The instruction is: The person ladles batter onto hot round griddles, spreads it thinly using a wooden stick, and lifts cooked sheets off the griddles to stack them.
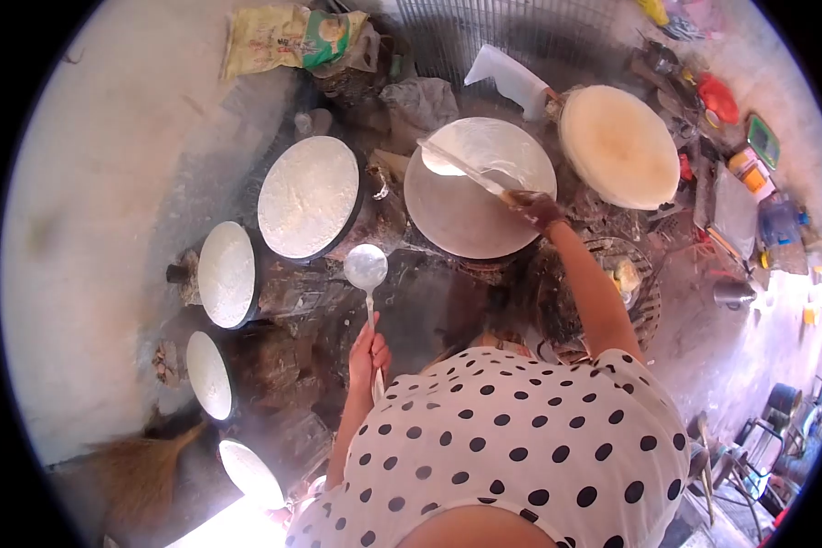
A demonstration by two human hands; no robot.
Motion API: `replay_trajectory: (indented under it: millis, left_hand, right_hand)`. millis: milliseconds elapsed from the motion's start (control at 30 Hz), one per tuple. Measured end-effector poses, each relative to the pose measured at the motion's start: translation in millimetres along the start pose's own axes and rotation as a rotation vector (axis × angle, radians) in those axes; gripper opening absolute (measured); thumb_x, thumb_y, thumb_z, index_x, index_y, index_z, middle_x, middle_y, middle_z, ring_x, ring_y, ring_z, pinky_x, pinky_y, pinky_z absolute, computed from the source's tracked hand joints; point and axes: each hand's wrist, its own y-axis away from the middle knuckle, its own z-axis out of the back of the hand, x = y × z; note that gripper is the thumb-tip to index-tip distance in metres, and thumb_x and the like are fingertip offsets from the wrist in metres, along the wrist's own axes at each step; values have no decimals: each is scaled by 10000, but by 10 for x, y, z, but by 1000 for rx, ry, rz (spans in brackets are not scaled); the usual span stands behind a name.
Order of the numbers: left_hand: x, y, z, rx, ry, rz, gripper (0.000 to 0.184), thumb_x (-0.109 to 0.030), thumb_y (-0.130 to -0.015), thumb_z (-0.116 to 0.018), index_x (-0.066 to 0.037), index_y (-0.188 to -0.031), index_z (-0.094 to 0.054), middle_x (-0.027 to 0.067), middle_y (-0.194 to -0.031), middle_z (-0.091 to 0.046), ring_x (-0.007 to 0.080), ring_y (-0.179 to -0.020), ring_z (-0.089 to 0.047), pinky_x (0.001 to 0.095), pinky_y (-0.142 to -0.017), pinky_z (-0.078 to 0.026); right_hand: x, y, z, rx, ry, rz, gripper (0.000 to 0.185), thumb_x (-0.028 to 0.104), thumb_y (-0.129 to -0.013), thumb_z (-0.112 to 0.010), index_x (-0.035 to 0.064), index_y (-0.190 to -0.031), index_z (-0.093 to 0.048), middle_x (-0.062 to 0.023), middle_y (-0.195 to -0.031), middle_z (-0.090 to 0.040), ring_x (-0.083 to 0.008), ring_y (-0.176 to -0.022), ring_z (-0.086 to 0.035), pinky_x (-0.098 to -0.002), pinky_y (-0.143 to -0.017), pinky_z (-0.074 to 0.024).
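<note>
My left hand (368, 354) is wrapped round the handle of a ladle (365, 268), whose round, whitish bowl is held up in front of the griddles. My right hand (534, 208) grips a long, flat wooden spreader (463, 167) over the middle griddle (461, 219). White batter (489, 146) covers the far part of this griddle, and the spreader's far end reaches into it. The near part shows bare grey metal. To the right, a pale pancake (617, 146) with a light brown middle fills another round griddle.
Several griddles covered in white batter curve away to the left, the nearest to the middle being a large one (309, 198). A straw broom (142, 470) lies at lower left. A yellow and green sack (292, 38) stands at the back. A round grate (644, 292) is beside my right arm.
</note>
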Motion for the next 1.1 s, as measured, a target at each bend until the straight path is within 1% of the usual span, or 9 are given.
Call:
replay_trajectory:
  millis: [133,200,400,467,600,633,900,967,1100]
  left_hand:
    - [63,32,-59,-19,-23,-24,328,-240,-1016,-360,-127,-1310,-450,-61,-585,-321,41,-408,-308,213,-386,-292]
    - [111,-9,-43,-44,7,-5,326,-240,-1016,-361,-129,-1308,-453,-60,-585,-321,41,-408,-308,214,-382,-292]
    - [96,-6,-117,-49,61,-6,322,-235,-1015,-361,-125,-1302,-458,-56,-581,-327,46,-403,-305,217,-368,-292]
    - [124,33,-92,-61,74,-3,320,-233,-1015,-360,-123,-1299,-460,-55,-579,-326,48,-402,-304,216,-365,-292]
    - [160,8,-71,-68,78,-2,323,-235,-1015,-359,-131,-1306,-455,-56,-574,-320,49,-396,-309,215,-359,-294]
    - [167,13,-77,-75,115,9,326,-234,-1016,-356,-134,-1311,-451,-57,-573,-319,49,-395,-311,213,-359,-297]
    - [318,137,-52,-146,101,13,329,-246,-1014,-359,-139,-1311,-449,-56,-570,-312,52,-396,-314,209,-358,-317]
    - [339,169,-64,-173,125,22,327,-247,-1013,-361,-142,-1309,-452,-57,-569,-309,52,-396,-314,210,-358,-317]
    - [461,290,-37,-175,164,-8,317,-235,-1011,-368,-146,-1301,-459,-59,-572,-313,49,-399,-314,207,-365,-306]
  right_hand:
    - [399,108,226,-194,28,-418,437,396,-818,-617,207,-1211,-604,-78,-1193,-616,-298,-1036,-611,-391,-913,-475]
    - [518,0,114,-98,518,-535,466,387,-797,-652,120,-1178,-628,-187,-1095,-640,-265,-1000,-636,-374,-879,-486]
    - [-124,-88,107,8,405,103,485,422,-803,-627,170,-1217,-602,-181,-1065,-646,-296,-968,-638,-373,-873,-482]
    - [791,55,480,-58,249,-399,459,386,-795,-654,193,-1210,-611,-159,-1093,-642,-272,-978,-639,-358,-877,-477]
    - [533,-28,201,111,356,-384,438,432,-849,-566,287,-1262,-555,-77,-1126,-644,-303,-996,-627,-408,-865,-482]
    - [282,8,170,107,448,8,432,429,-848,-567,266,-1248,-575,-86,-1110,-648,-300,-989,-628,-384,-861,-484]
    - [120,-199,341,-4,479,-151,437,299,-839,-562,275,-1275,-552,-110,-1159,-624,-289,-1023,-617,-374,-901,-473]
    - [253,-107,396,275,404,-197,404,318,-844,-566,289,-1247,-575,-87,-1179,-619,-273,-1038,-615,-374,-907,-475]
    - [343,-72,737,226,567,87,370,348,-852,-568,217,-1194,-623,-114,-1150,-630,-272,-1032,-617,-380,-904,-472]
